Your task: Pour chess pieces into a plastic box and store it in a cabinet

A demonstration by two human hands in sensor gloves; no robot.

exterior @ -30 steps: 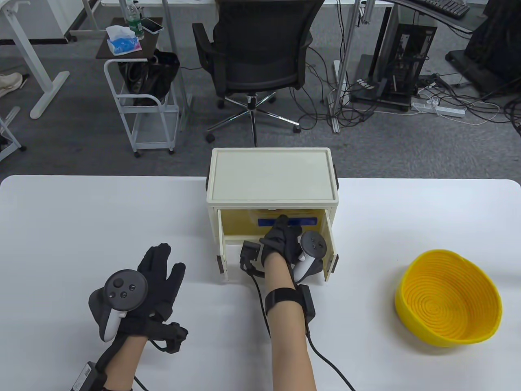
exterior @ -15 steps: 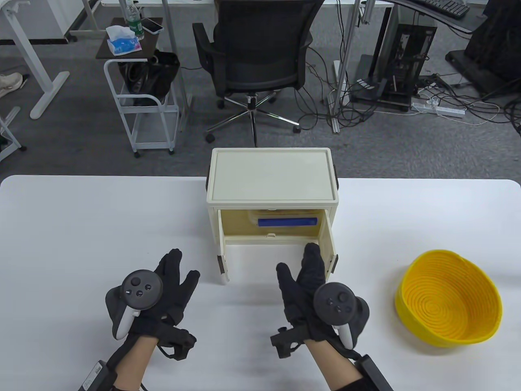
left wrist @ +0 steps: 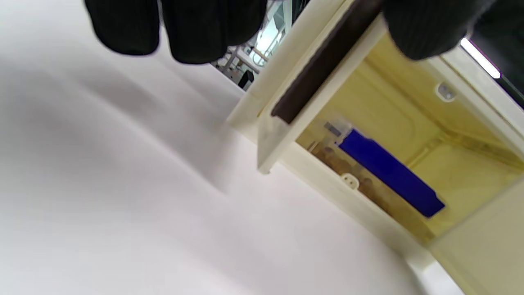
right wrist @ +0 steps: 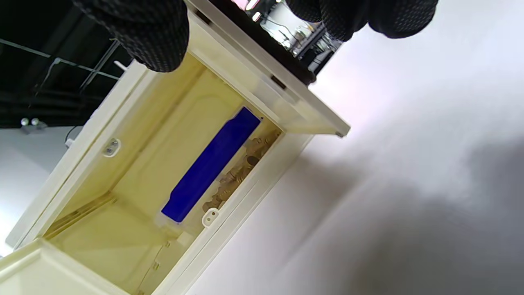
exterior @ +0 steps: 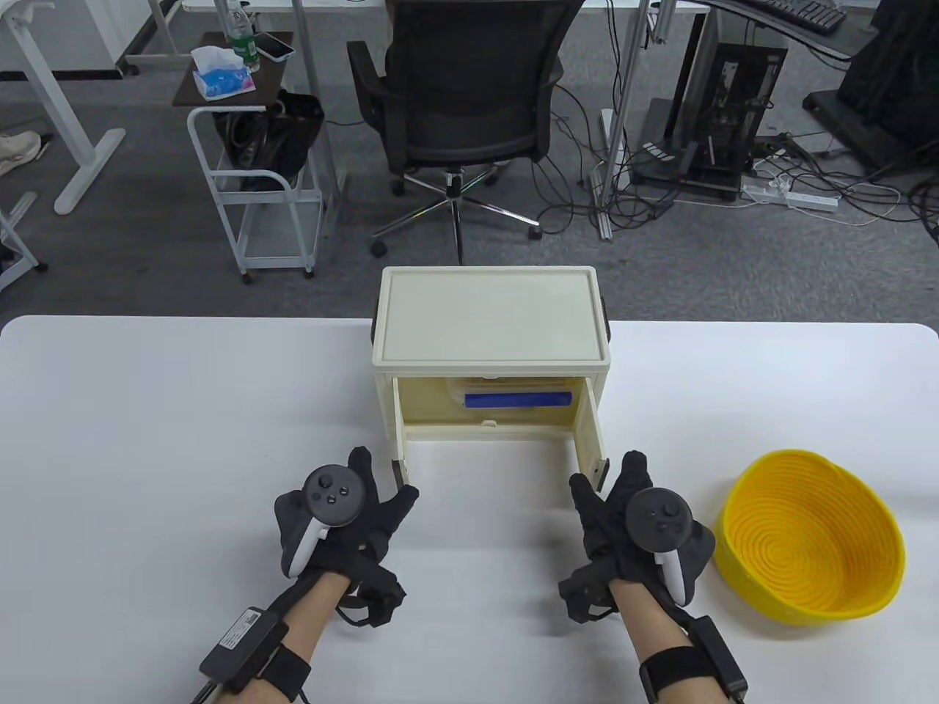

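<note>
The cream cabinet stands at the table's far middle with both doors swung open. Inside it sits the clear plastic box with a blue latch, holding brown chess pieces. The latch also shows in the left wrist view. My left hand is open and empty, fingers spread, right by the front edge of the left door. My right hand is open and empty by the front edge of the right door. I cannot tell whether either hand touches its door.
A yellow woven basket sits empty on the table at the right, close to my right hand. An office chair and a small cart stand on the floor beyond the table's far edge.
My right hand has come out of the cabinet, leaving the box inside, and moved right to the right door's edge. My left hand has moved right and forward to the left door.
</note>
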